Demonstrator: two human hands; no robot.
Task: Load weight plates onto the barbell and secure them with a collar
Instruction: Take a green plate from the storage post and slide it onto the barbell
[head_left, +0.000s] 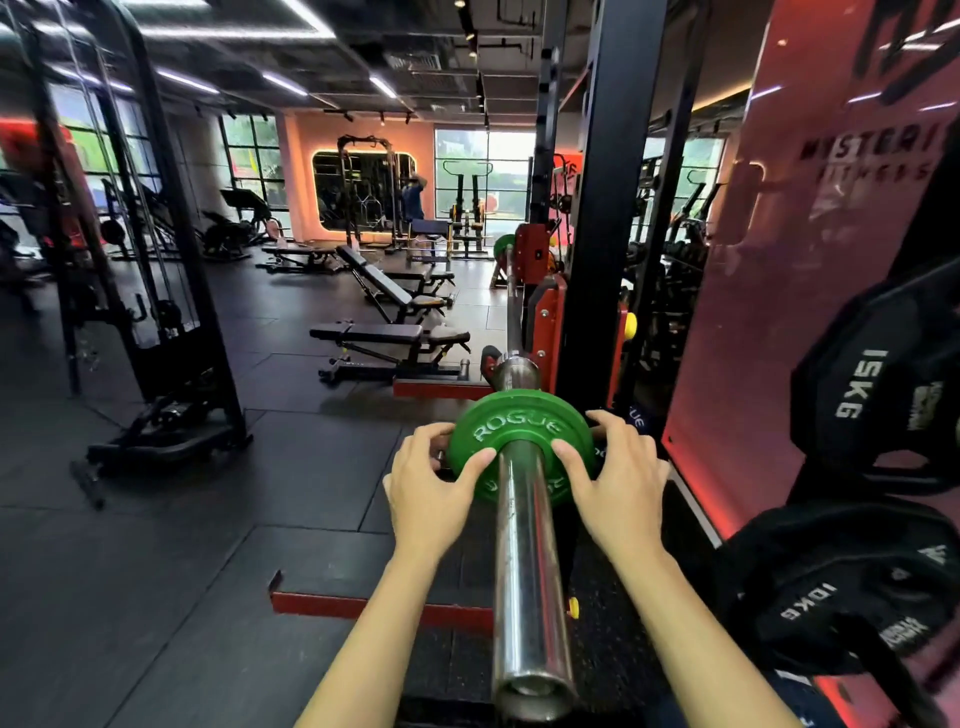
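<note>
A small green plate marked ROGUE sits on the chrome barbell sleeve, which points straight at me. My left hand grips the plate's left rim, fingers curled around the edge and thumb on its face. My right hand holds the right rim the same way. The sleeve's open end is bare and nearest to me. The bar runs away along a black and red rack. No collar is visible.
Black plates marked 15KG and 10KG hang on pegs at the right. A red wall panel is close on the right. Adjustable benches and a cable machine stand on the dark floor to the left. A person stands far back.
</note>
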